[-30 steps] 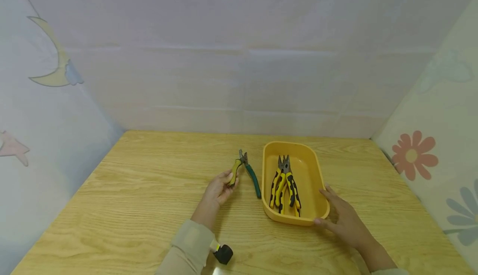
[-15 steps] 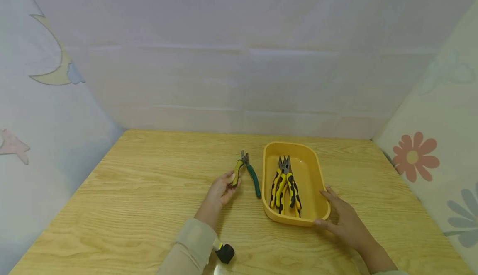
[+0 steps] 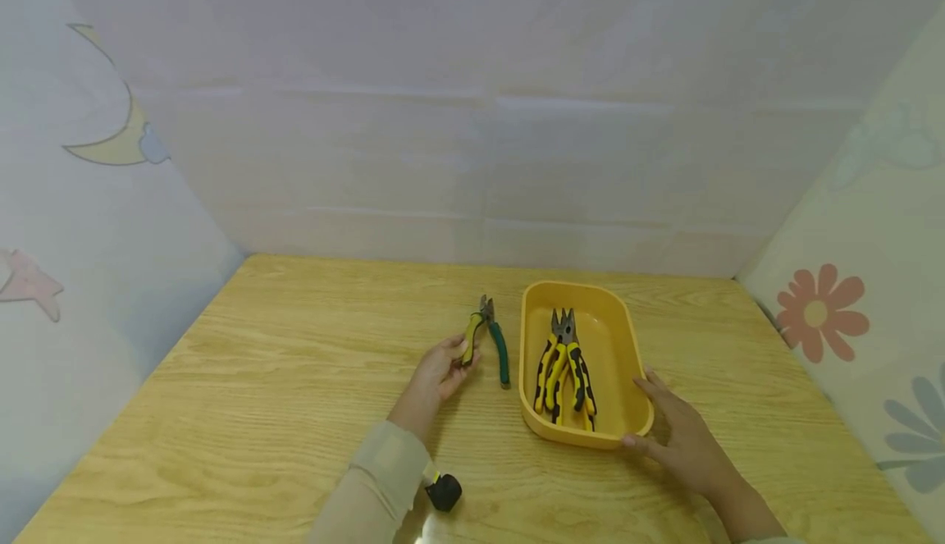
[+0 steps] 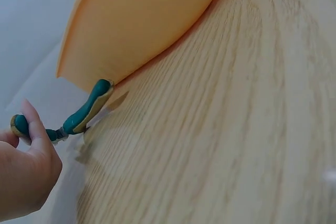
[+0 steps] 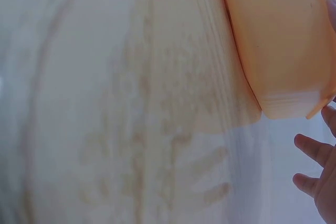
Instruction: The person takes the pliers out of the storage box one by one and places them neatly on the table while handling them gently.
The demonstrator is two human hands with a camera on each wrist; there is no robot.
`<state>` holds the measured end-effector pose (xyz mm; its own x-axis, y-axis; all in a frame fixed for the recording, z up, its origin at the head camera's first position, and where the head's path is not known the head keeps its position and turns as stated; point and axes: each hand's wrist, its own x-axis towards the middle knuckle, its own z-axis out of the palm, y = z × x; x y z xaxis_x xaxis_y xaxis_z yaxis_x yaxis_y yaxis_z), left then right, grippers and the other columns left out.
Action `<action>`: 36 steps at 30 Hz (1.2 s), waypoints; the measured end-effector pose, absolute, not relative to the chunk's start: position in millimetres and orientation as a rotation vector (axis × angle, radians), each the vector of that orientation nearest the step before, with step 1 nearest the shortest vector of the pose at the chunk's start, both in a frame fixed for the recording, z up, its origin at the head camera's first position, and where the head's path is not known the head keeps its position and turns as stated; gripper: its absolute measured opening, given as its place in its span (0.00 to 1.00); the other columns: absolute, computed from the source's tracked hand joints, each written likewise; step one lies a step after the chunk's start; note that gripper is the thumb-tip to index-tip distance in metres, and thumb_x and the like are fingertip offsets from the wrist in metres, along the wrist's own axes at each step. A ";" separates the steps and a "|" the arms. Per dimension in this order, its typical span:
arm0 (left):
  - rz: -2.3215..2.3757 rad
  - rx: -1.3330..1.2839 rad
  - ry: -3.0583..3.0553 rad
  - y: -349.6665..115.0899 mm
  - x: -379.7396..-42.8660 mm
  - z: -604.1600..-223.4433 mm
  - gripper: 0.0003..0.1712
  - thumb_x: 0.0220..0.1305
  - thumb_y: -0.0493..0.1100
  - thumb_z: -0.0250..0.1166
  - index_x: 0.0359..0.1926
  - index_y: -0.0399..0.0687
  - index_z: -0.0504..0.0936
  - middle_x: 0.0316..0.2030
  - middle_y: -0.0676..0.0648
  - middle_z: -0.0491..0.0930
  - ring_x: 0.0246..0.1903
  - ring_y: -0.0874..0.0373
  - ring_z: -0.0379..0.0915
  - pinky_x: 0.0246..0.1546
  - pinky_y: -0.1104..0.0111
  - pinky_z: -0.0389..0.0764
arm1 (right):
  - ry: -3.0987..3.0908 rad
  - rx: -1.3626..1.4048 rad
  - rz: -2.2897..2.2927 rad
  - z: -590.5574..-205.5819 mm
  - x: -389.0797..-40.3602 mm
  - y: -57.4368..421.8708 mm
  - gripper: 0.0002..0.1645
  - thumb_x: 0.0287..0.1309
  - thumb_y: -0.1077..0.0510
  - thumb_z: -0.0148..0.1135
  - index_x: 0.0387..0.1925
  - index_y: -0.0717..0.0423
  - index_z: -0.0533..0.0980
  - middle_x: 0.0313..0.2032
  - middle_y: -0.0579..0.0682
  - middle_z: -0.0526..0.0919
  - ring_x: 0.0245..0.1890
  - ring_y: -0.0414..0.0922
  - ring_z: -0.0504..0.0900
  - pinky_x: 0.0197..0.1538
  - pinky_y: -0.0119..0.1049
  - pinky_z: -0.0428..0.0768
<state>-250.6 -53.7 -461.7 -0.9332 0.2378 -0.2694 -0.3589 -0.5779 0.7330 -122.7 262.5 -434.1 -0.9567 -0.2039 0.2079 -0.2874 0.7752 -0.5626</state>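
Note:
My left hand [image 3: 440,373] pinches one handle of a pair of green-and-yellow pliers [image 3: 499,354], whose handles are spread apart. In the left wrist view the pliers [image 4: 86,109] sit just above the wooden surface, the free green handle pointing toward the tray. To the right is a yellow plastic tray [image 3: 620,322], with several black-and-yellow pliers [image 3: 559,363] lying side by side in it, jaws toward the far end. My right hand [image 3: 682,441] touches the tray's near right corner, thumb and fingertips at the rim. In the right wrist view, some fingers [image 5: 313,149] are extended clear of the tray wall.
A wooden table [image 3: 295,347] lies under everything, backed by a pale wall covering [image 3: 472,158]. Decorated side panels stand left and right, one with a red flower [image 3: 815,312]. A black wrist-worn device [image 3: 445,492] hangs by the left sleeve.
The left hand has moved slightly to the right with the green-and-yellow pliers, and their handles stand a little closer together. The right hand and tray have hardly moved.

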 end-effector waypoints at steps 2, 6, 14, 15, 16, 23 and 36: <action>2.500 -0.209 1.237 -53.7 -252.7 -461.8 0.25 0.62 0.32 0.47 0.59 0.28 0.55 0.48 0.33 0.64 0.45 0.48 0.65 0.45 0.69 0.69 | -2.839 0.386 0.935 -433.0 -122.5 262.1 0.46 0.41 0.49 0.66 0.61 0.55 0.56 0.62 0.63 0.50 0.55 0.67 0.54 0.45 0.65 0.55; 2.434 -0.287 1.314 -52.2 -249.2 -446.4 0.24 0.63 0.31 0.44 0.60 0.28 0.53 0.51 0.32 0.61 0.46 0.49 0.65 0.47 0.68 0.68 | -2.846 0.377 0.930 -431.7 -121.8 261.3 0.46 0.41 0.48 0.66 0.61 0.55 0.56 0.62 0.63 0.50 0.54 0.67 0.54 0.45 0.64 0.55; 2.380 -0.292 1.352 -53.7 -250.1 -436.9 0.23 0.63 0.30 0.43 0.59 0.29 0.55 0.52 0.31 0.60 0.43 0.50 0.67 0.47 0.65 0.68 | -2.857 0.375 0.942 -434.3 -122.6 262.4 0.46 0.42 0.48 0.65 0.62 0.53 0.55 0.62 0.62 0.49 0.55 0.67 0.53 0.45 0.65 0.54; 2.373 -0.289 1.367 -53.7 -250.9 -437.3 0.23 0.63 0.30 0.43 0.59 0.29 0.55 0.52 0.31 0.60 0.43 0.50 0.67 0.47 0.65 0.69 | -2.855 0.377 0.946 -434.9 -122.9 262.8 0.46 0.42 0.49 0.65 0.62 0.53 0.55 0.62 0.62 0.49 0.55 0.67 0.53 0.45 0.65 0.54; 2.368 -0.283 1.382 -53.9 -251.6 -438.0 0.23 0.63 0.29 0.43 0.59 0.28 0.55 0.52 0.31 0.60 0.43 0.49 0.67 0.46 0.65 0.69 | -2.852 0.379 0.951 -435.5 -123.1 263.1 0.46 0.41 0.49 0.66 0.62 0.53 0.55 0.62 0.61 0.48 0.55 0.67 0.53 0.45 0.65 0.54; 2.318 -0.293 1.501 -55.3 -256.7 -443.3 0.22 0.62 0.29 0.45 0.57 0.29 0.58 0.47 0.32 0.66 0.37 0.51 0.71 0.42 0.65 0.72 | -2.842 0.391 0.976 -437.9 -124.4 264.2 0.46 0.41 0.50 0.66 0.61 0.54 0.55 0.63 0.61 0.48 0.55 0.67 0.53 0.46 0.65 0.54; 2.133 -0.318 1.860 -46.5 -259.7 -439.3 0.23 0.57 0.27 0.50 0.55 0.27 0.60 0.38 0.33 0.71 0.24 0.56 0.72 0.29 0.66 0.77 | -2.840 0.383 1.006 -436.7 -124.5 263.9 0.47 0.41 0.50 0.66 0.61 0.54 0.55 0.62 0.63 0.48 0.55 0.68 0.52 0.46 0.65 0.53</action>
